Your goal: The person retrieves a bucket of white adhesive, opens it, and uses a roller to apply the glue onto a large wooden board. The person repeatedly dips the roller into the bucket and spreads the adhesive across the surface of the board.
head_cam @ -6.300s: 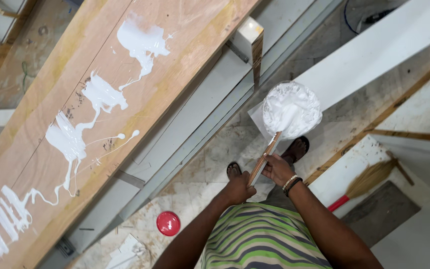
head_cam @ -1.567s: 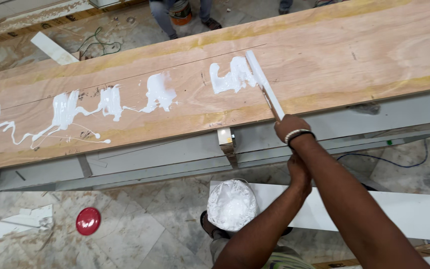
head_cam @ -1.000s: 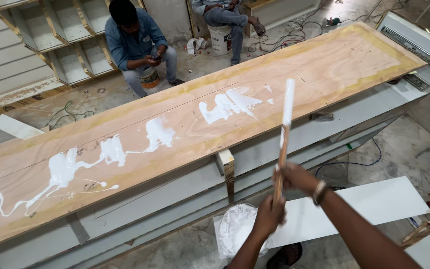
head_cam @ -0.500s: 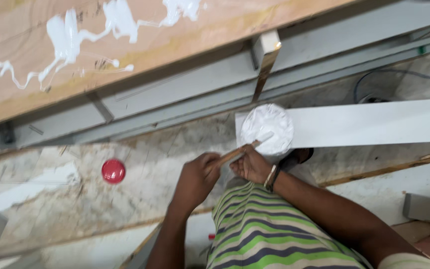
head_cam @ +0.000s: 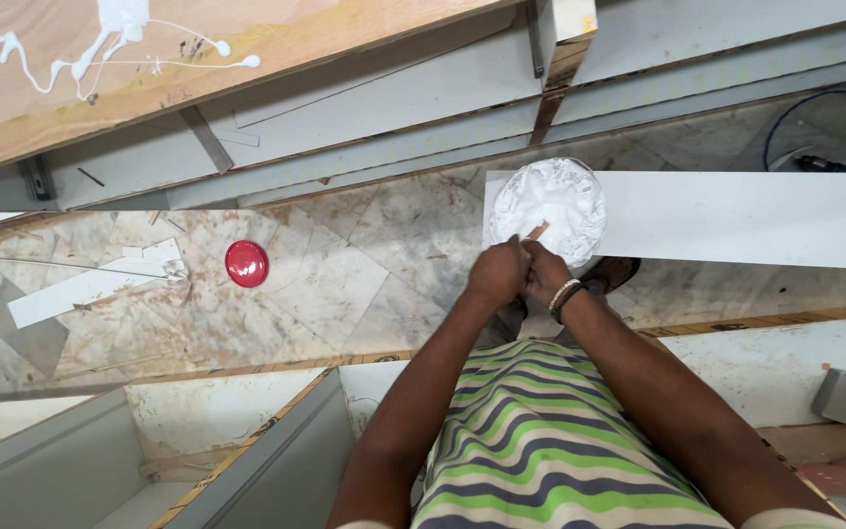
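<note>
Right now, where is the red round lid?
In the head view, the red lid lies on the marble floor, left of both hands, below the wooden board.

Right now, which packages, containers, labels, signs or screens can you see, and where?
Glue tub: round, full of white paste, on the floor just ahead of both hands.
Red lid: round, flat, lying on the marble floor to the left.
No labels, signs or screens show.

We see the marble floor (head_cam: 374, 264) carrying a red lid (head_cam: 247, 263), white board (head_cam: 756, 217) and glue tub (head_cam: 548, 208).
</note>
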